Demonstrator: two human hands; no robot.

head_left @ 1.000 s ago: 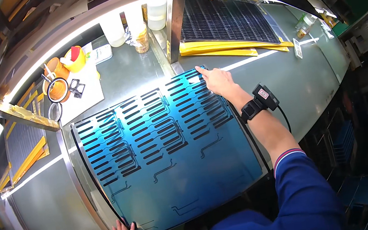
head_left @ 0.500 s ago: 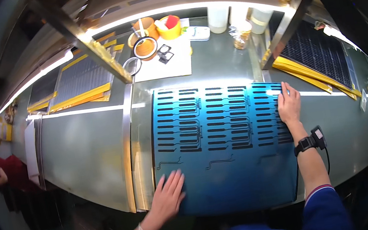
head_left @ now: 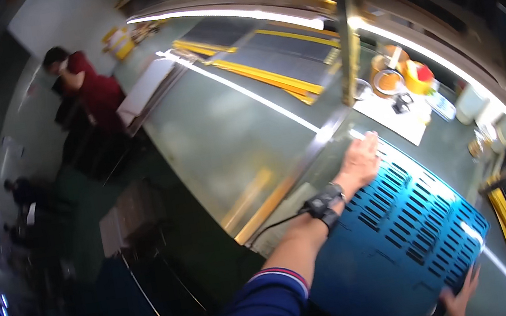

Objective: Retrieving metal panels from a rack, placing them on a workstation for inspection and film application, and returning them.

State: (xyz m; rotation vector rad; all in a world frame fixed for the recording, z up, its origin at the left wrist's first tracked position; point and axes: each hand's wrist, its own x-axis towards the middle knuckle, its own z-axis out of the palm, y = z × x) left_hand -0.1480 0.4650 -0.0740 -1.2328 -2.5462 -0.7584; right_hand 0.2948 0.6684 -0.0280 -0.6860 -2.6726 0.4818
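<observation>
One blue sheet [head_left: 365,272] I'm watching is spanning between left hand [head_left: 360,164], fingers close together at its far-left corner, and right hand [head_left: 461,301], splayed by its right edge; pinching, I cannot tell.

No lettering, numbers, labels or signs can be read on anything here.

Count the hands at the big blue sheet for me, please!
2: the left hand is at the far left corner of the blue sheet, and the right hand is by its right edge, a bit blurry. Both can be seen.
</observation>
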